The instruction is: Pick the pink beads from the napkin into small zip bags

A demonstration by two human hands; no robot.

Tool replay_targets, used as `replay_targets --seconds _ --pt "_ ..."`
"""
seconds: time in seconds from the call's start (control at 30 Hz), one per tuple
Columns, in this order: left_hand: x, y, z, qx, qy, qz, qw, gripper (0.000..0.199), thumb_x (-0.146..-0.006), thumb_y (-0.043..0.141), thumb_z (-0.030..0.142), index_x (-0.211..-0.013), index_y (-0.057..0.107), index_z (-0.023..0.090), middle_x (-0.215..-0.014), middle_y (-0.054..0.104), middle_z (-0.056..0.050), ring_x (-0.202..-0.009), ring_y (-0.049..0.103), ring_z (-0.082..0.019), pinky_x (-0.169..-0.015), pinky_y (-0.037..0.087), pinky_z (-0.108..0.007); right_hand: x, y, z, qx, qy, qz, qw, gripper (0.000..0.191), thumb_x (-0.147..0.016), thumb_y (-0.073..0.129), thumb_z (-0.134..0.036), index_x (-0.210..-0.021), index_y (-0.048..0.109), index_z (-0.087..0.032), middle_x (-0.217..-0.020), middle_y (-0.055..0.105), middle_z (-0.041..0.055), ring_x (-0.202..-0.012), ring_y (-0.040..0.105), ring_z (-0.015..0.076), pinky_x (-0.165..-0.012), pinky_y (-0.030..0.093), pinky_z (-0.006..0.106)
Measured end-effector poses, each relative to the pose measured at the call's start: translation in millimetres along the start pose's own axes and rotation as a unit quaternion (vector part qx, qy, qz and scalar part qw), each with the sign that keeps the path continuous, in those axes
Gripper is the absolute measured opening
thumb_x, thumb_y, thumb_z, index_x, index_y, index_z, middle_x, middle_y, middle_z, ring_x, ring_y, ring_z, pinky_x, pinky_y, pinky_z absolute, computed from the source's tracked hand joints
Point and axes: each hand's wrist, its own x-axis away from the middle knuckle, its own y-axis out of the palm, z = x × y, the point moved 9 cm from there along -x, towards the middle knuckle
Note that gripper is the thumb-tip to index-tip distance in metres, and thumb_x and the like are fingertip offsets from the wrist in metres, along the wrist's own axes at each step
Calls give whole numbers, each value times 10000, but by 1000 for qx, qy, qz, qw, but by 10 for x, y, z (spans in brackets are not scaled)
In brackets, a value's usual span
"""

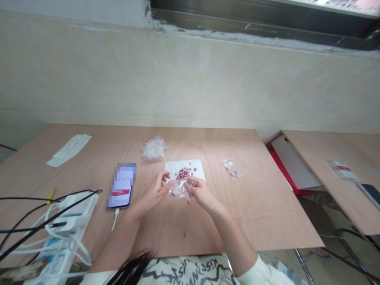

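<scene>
The small clear zip bag (181, 189) is light, soft and slippery, so it is best pinched by its edge, as the right hand (203, 194) fingers do, while the left hand (154, 190) fingers curve open just beside it, above the white paper (198, 167) with pink beads (183, 172) in the middle of the worktop (252, 221).

I see a small clear zip bag (180, 189), crumpled and held just above the near edge of a white paper sheet (172, 168). Dark pink beads (183, 172) lie clustered on that sheet, just beyond the bag.
</scene>
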Motion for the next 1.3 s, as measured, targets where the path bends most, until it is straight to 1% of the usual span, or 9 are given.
replay_targets --seconds 0.1,0.17,0.33,0.43,0.53,0.77,0.93,1.1,1.3 --pt "7 224 -278 143 -77 -110 981 334 -803 401 461 -885 482 148 -729 490 -6 -621 490 -110 -581 437 -250 -25 102 27 -25 20 -64 997 188 -670 529 -321 -755 501 -156 -464 502 -50 -311 447 88 -309 357 207" --pt "20 286 -380 195 -105 -121 968 313 -770 471 456 -796 478 144 -642 454 25 -536 460 -87 -486 431 -221 -76 50 110 -45 27 -39 998 256 -654 556 -343 -818 459 -173 -498 523 -55 -315 466 98 -309 378 216" --pt "-2 86 -598 222 -121 16 967 318 -688 579 438 -760 442 160 -537 436 78 -438 426 -58 -398 414 -183 -98 -278 275 -51 -25 128 990 325 -675 537 -453 -813 356 -220 -601 518 -63 -368 485 85 -342 411 213" --pt "-15 -22 -740 211 -130 69 966 351 -650 601 454 -749 428 165 -513 448 88 -421 437 -58 -377 413 -176 -71 -257 311 10 -36 127 991 297 -707 496 -481 -784 414 -207 -659 514 -34 -420 481 80 -338 365 185" --pt "-30 -61 -833 202 -133 80 967 378 -639 596 480 -765 430 164 -516 462 82 -432 458 -68 -368 424 -182 -102 -228 344 95 -49 115 987 267 -719 498 -445 -681 474 -182 -597 492 -25 -437 440 82 -371 334 190" --pt "-36 -56 -823 214 -118 51 968 369 -685 557 480 -822 450 154 -580 508 53 -459 500 -78 -426 453 -214 -253 -431 467 160 -90 157 970 248 -712 492 -402 -618 500 -172 -541 460 -33 -515 423 104 -512 339 222" --pt "-106 -43 -826 193 -92 32 976 345 -705 551 441 -849 396 169 -547 508 76 -412 476 -68 -409 417 -198 -278 -478 527 167 -70 157 971 260 -713 478 -421 -620 499 -180 -475 434 -47 -469 407 104 -459 310 213" --pt "-156 -98 -816 161 -66 54 983 345 -723 546 394 -911 347 184 -558 517 89 -395 470 -66 -395 384 -185 -287 -482 558 162 -52 153 973 272 -707 478 -442 -617 486 -185 -443 419 -57 -430 396 96 -415 287 204" --pt "-161 -123 -617 147 -58 51 986 295 -730 527 363 -884 356 179 -520 479 97 -382 438 -59 -378 340 -166 -291 -488 581 150 -43 151 976 265 -699 488 -438 -603 470 -192 -427 415 -63 -403 388 92 -394 277 200"
